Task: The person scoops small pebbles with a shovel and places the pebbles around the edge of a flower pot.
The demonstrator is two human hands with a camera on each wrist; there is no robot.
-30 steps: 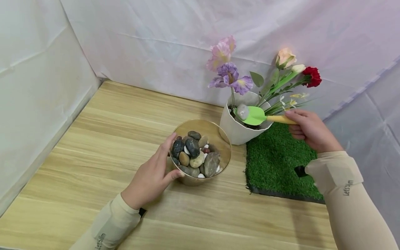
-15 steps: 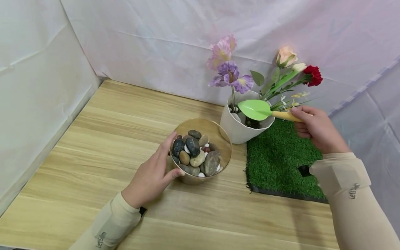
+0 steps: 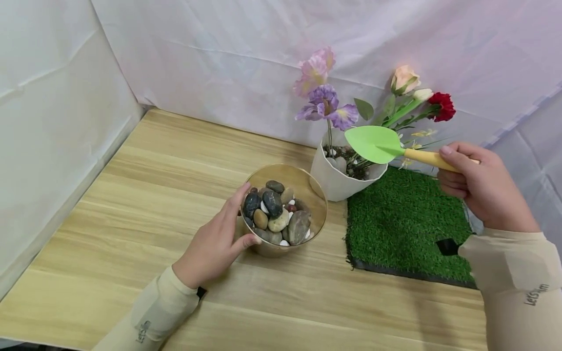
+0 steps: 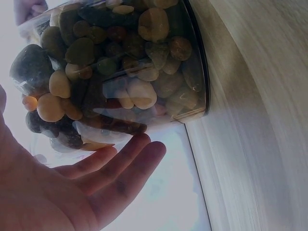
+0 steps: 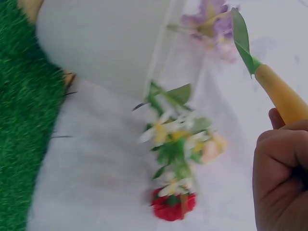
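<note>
My left hand rests against the left side of a clear amber container, thumb near the front rim, fingers extended along the wall. Smooth pebbles, dark, grey, tan and white, fill much of it; the left wrist view shows several pebbles through the wall. My right hand grips the yellow handle of a small green trowel. The trowel's blade carries nothing and hangs above the white flower pot. Inside the pot lie dark soil and a few stones.
Purple iris and pink flowers stand at the pot's left; a peach rose, a white bud and a red carnation lean right. An artificial grass mat lies beside the pot on the wooden table. White cloth hangs behind.
A pale stone slid off the trowel into the pot. The right hand then drew the trowel up and to the right. The left hand has stayed at the container.
</note>
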